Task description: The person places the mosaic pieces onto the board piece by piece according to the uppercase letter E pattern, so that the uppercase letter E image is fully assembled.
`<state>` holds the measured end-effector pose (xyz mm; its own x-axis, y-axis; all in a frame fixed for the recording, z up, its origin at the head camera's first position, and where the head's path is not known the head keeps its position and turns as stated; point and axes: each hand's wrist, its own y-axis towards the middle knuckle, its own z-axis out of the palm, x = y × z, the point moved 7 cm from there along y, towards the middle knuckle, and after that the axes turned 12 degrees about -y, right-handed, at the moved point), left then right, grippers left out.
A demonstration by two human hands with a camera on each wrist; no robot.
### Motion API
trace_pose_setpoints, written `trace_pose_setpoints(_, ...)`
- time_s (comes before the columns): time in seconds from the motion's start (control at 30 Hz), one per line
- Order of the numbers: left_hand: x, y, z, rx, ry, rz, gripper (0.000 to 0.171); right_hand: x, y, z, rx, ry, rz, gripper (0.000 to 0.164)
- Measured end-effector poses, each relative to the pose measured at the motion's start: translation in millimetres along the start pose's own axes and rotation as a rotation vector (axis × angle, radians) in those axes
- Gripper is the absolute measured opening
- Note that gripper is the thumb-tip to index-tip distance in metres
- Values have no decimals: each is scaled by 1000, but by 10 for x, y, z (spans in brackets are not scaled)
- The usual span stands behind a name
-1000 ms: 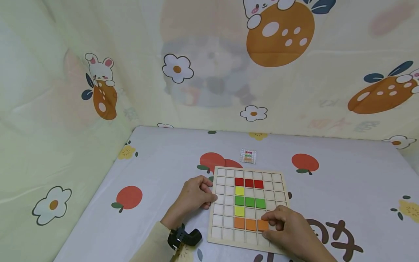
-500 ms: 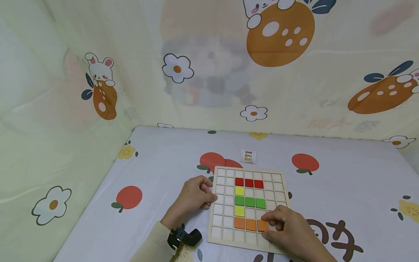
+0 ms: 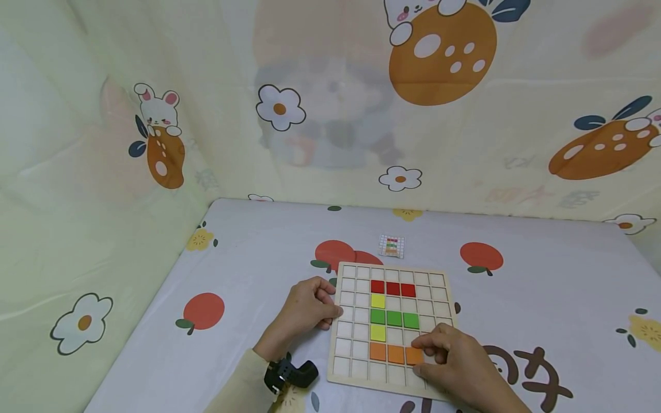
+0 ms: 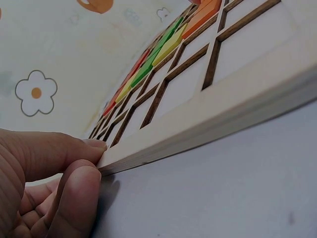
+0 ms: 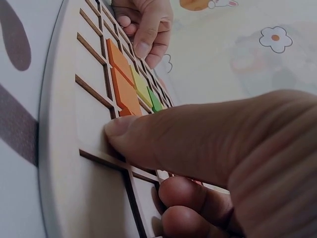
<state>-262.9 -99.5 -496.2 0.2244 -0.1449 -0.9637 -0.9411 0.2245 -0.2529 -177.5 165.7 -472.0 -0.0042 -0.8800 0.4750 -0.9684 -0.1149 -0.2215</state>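
A wooden grid board (image 3: 343,365) lies on the table, its square cells partly filled with coloured tiles. Across it run a row of red tiles (image 3: 393,288), a row of green tiles (image 3: 394,318) and a row of orange tiles (image 3: 395,354). Single yellow tiles (image 3: 378,332) sit between these rows at the left. My left hand (image 3: 306,307) pinches the board's left edge, thumb on top in the left wrist view. With thumb and fingers my right hand (image 3: 459,361) pinches the rightmost orange tile (image 3: 413,355) at its cell; the thumb partly hides it in the right wrist view.
Behind the board lies a small printed card (image 3: 392,246) with a coloured grid pattern. A patterned cloth (image 3: 248,258) covers the table. Light curtains (image 3: 320,172) stand at the back and left. A black wrist device (image 3: 291,374) is on the left wrist.
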Motion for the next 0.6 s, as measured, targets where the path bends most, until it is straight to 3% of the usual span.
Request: trace_pose_setpoints(0.6,-23,-10,1,-10,-9,-4,34,9,-14,-17,-10,10,-60,31)
